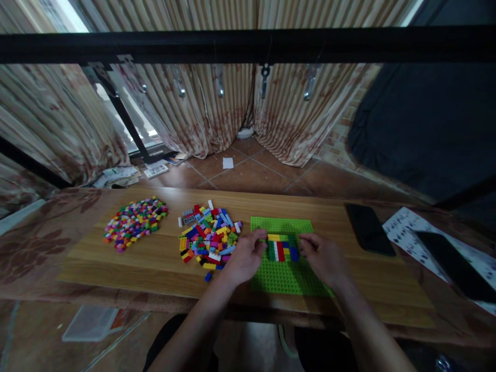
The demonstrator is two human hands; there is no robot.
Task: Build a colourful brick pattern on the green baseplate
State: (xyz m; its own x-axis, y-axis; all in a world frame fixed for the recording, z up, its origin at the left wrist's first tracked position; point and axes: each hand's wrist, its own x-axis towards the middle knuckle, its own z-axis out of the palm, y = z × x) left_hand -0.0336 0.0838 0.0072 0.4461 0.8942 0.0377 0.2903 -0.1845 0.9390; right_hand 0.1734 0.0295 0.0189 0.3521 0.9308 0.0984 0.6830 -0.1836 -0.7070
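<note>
A green studded baseplate [287,281] lies on the wooden board in front of me. On its upper middle sits a compact patch of toy bricks [280,250] in yellow, white, red, blue and dark green. My left hand [248,256] is at the patch's left side, fingers curled in near its upper left corner. At the right side, my right hand [320,256] has thumb and fingertips drawn together close to the dark green and blue bricks. Whatever is between the fingertips of either hand is too small or hidden to make out.
Left of the baseplate lies a pile of mixed bricks [211,237]; farther left is a heap of smaller pieces [135,221]. A black phone [369,229] rests on the right, beside a printed sheet [403,225] with another dark device [457,263]. A black bar [248,45] crosses beyond the table.
</note>
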